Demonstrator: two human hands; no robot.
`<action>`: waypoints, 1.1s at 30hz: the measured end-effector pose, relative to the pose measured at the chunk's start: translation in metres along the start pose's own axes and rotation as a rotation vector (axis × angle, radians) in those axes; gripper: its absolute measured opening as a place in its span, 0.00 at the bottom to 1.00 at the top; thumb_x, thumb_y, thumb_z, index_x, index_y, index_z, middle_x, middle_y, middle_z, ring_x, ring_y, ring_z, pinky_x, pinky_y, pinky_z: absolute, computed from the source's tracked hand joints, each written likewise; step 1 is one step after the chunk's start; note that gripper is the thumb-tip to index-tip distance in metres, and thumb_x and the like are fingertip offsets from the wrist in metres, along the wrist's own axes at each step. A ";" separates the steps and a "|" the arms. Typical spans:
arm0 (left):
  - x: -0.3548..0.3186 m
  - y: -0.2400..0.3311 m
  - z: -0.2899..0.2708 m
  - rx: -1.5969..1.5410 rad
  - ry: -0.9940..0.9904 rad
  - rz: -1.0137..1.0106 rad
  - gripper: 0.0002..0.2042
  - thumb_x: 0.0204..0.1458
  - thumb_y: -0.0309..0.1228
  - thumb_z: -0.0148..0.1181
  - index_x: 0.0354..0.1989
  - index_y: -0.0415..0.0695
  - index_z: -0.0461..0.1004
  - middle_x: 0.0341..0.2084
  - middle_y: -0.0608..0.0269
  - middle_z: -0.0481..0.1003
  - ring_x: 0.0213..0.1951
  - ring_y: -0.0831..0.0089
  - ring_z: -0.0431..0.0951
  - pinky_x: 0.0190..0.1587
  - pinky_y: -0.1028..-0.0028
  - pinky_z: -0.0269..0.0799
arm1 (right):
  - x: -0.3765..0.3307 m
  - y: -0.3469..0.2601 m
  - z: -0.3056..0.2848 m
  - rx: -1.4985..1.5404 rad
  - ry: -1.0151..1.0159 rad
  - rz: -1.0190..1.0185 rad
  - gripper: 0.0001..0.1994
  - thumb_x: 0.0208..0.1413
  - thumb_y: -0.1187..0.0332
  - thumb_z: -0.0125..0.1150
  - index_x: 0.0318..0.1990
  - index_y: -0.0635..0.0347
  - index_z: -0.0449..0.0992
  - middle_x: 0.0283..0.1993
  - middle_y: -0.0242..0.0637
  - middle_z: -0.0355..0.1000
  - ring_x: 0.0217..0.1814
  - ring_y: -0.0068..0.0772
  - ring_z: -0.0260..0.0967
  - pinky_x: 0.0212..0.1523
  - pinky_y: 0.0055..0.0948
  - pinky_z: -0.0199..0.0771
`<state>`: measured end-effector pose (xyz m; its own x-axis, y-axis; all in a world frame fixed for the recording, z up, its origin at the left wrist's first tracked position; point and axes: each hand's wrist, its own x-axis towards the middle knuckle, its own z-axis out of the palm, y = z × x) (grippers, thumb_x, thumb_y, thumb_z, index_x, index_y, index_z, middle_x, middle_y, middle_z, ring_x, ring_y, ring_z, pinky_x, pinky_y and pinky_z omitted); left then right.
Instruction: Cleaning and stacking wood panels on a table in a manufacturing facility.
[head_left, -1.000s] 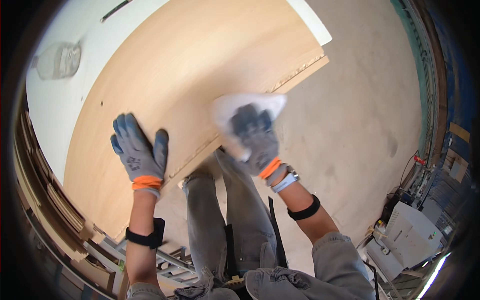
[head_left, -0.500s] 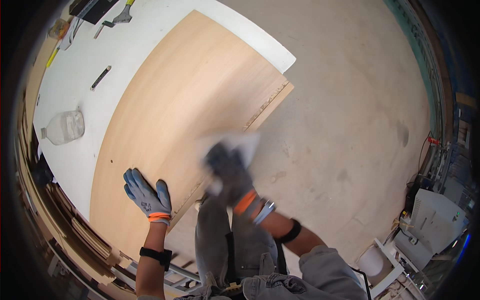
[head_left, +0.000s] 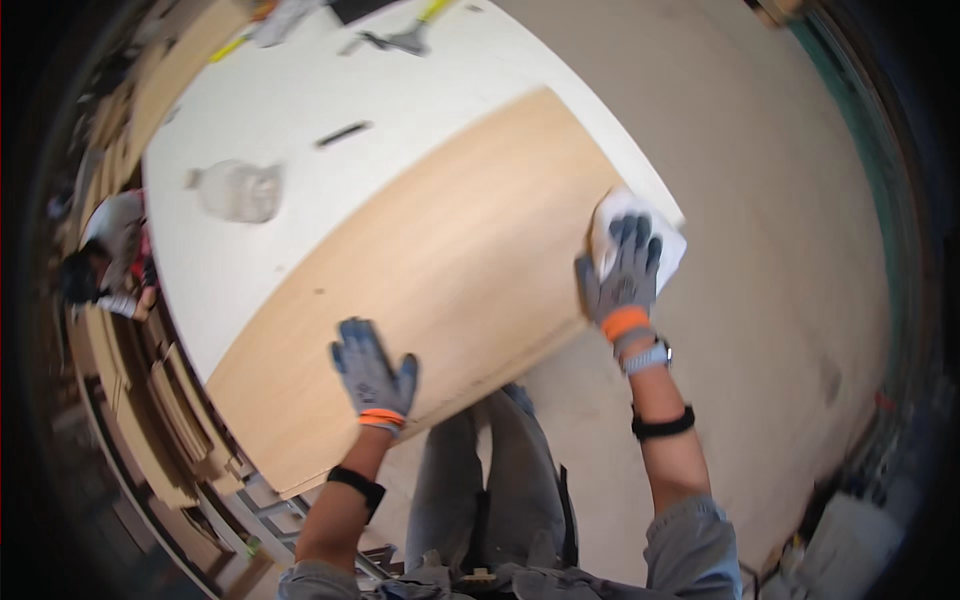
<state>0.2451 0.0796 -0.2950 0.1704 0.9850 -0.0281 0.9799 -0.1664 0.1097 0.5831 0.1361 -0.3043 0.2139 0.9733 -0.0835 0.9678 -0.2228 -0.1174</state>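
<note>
A wood-faced panel point(head_left: 450, 235) with one curved edge lies flat on a white table. My left hand point(head_left: 372, 375), in a grey and blue glove, rests open on the panel near its front edge, fingers spread and holding nothing. At the panel's right end, my gloved right hand point(head_left: 625, 270) has hold of a white cloth point(head_left: 668, 238), its fingers laid long over it and pressing it on the surface. Part of the cloth sticks out past the panel's right edge. What lies beneath the palm is hidden.
On the white table point(head_left: 300, 95) are a blurred clear plastic bottle point(head_left: 240, 190), a dark slim tool point(head_left: 343, 134) and a scraper with a yellow handle point(head_left: 410, 38). Stacked boards point(head_left: 135, 400) stand at the left, where another person point(head_left: 110, 245) bends over. Pale floor lies to the right.
My right hand has carried the cloth from the panel's front edge away and right to its right end. The view has turned, bringing a person in at left. My left hand stays on the panel.
</note>
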 end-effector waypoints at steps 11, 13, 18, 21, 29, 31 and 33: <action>0.007 -0.009 -0.012 -0.154 -0.066 -0.080 0.37 0.50 0.50 0.49 0.61 0.31 0.54 0.62 0.40 0.53 0.66 0.47 0.47 0.64 0.47 0.36 | 0.043 -0.118 0.033 0.029 0.170 -0.343 0.37 0.52 0.45 0.49 0.63 0.64 0.56 0.68 0.46 0.52 0.73 0.44 0.38 0.71 0.43 0.31; 0.003 -0.014 -0.010 -0.100 -0.112 -0.084 0.37 0.50 0.52 0.47 0.61 0.32 0.55 0.61 0.42 0.54 0.66 0.48 0.47 0.65 0.48 0.36 | 0.082 -0.086 0.019 0.079 0.060 -0.097 0.38 0.54 0.46 0.47 0.65 0.67 0.52 0.70 0.47 0.46 0.74 0.45 0.34 0.72 0.41 0.28; -0.005 -0.015 -0.005 -0.133 -0.059 -0.098 0.38 0.50 0.53 0.47 0.61 0.34 0.55 0.61 0.42 0.54 0.65 0.49 0.49 0.64 0.47 0.38 | 0.081 -0.157 0.024 -0.001 0.009 -0.201 0.36 0.53 0.50 0.50 0.64 0.66 0.54 0.69 0.44 0.49 0.74 0.40 0.34 0.72 0.43 0.25; -0.004 -0.011 -0.007 -0.218 -0.019 -0.076 0.36 0.49 0.53 0.49 0.59 0.34 0.59 0.58 0.42 0.59 0.63 0.47 0.54 0.63 0.44 0.42 | 0.049 -0.265 0.022 0.093 -0.207 -0.618 0.34 0.51 0.48 0.51 0.62 0.60 0.61 0.68 0.42 0.51 0.74 0.40 0.37 0.72 0.41 0.27; 0.005 -0.014 -0.018 -0.255 0.009 -0.104 0.30 0.49 0.48 0.49 0.53 0.35 0.66 0.53 0.45 0.66 0.60 0.50 0.61 0.62 0.46 0.47 | 0.075 -0.282 0.028 0.042 -0.105 -0.741 0.33 0.51 0.49 0.51 0.61 0.60 0.61 0.66 0.42 0.55 0.73 0.39 0.39 0.71 0.42 0.30; 0.009 -0.017 -0.021 -0.291 0.040 -0.115 0.30 0.48 0.46 0.51 0.54 0.33 0.65 0.53 0.42 0.66 0.59 0.48 0.62 0.61 0.45 0.49 | 0.116 -0.243 0.012 0.231 -0.028 -0.471 0.33 0.51 0.54 0.55 0.60 0.67 0.59 0.65 0.45 0.55 0.72 0.42 0.40 0.72 0.39 0.30; 0.008 -0.017 -0.021 -0.319 0.046 -0.093 0.31 0.47 0.46 0.51 0.54 0.33 0.65 0.55 0.42 0.64 0.60 0.49 0.60 0.61 0.46 0.49 | 0.139 -0.199 0.019 -0.080 0.094 -0.362 0.36 0.56 0.49 0.45 0.64 0.68 0.53 0.68 0.47 0.50 0.74 0.44 0.33 0.72 0.40 0.27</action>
<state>0.2273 0.0917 -0.2761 0.0695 0.9975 -0.0087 0.9079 -0.0597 0.4148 0.4180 0.3146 -0.3113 -0.1357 0.9899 0.0410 0.9895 0.1375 -0.0447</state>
